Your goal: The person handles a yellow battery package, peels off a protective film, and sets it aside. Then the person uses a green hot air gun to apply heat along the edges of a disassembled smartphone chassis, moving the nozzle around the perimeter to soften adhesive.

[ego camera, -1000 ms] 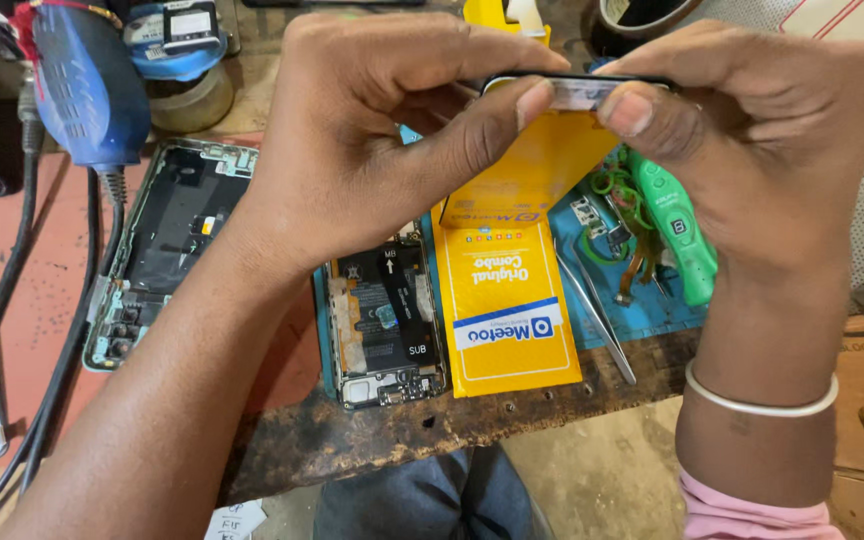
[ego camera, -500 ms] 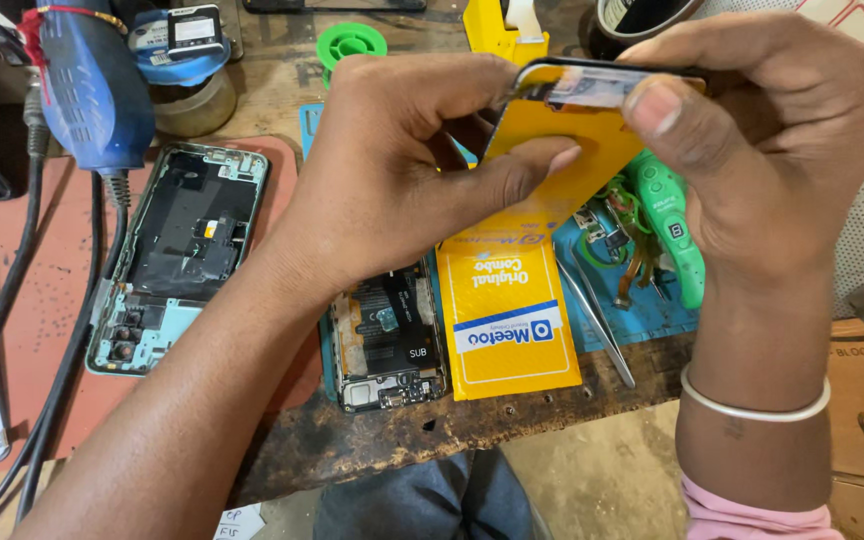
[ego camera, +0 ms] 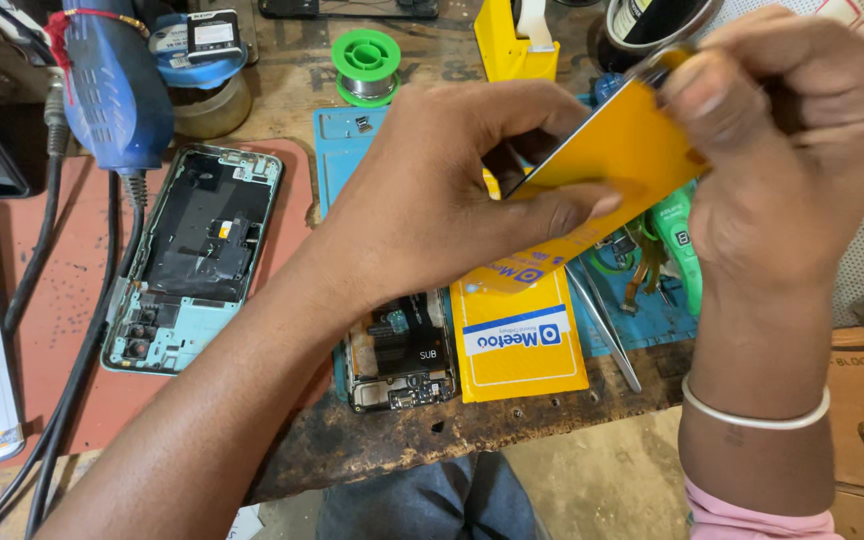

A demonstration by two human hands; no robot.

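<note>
Both hands hold a thin flat phone panel [ego camera: 612,160] with a yellow film on its face, raised and tilted above the bench. My left hand [ego camera: 432,200] pinches its lower left edge with thumb and fingers. My right hand [ego camera: 792,170] grips its upper right end, hiding that corner. Under the panel, on a blue work mat [ego camera: 337,150], lie a yellow flat pack [ego camera: 517,340] and an opened phone body [ego camera: 402,350] with its circuit board bare.
A teal phone frame [ego camera: 197,250] lies on a red mat at left, beside black cables and a blue handled tool [ego camera: 112,80]. Tweezers [ego camera: 602,325], a green tool [ego camera: 682,250], a green solder spool [ego camera: 366,60] and a yellow tape holder [ego camera: 517,40] surround the mat. Bench edge runs near me.
The panel has swung from edge-on to showing its yellow face, and both hands have lifted it up and to the right.
</note>
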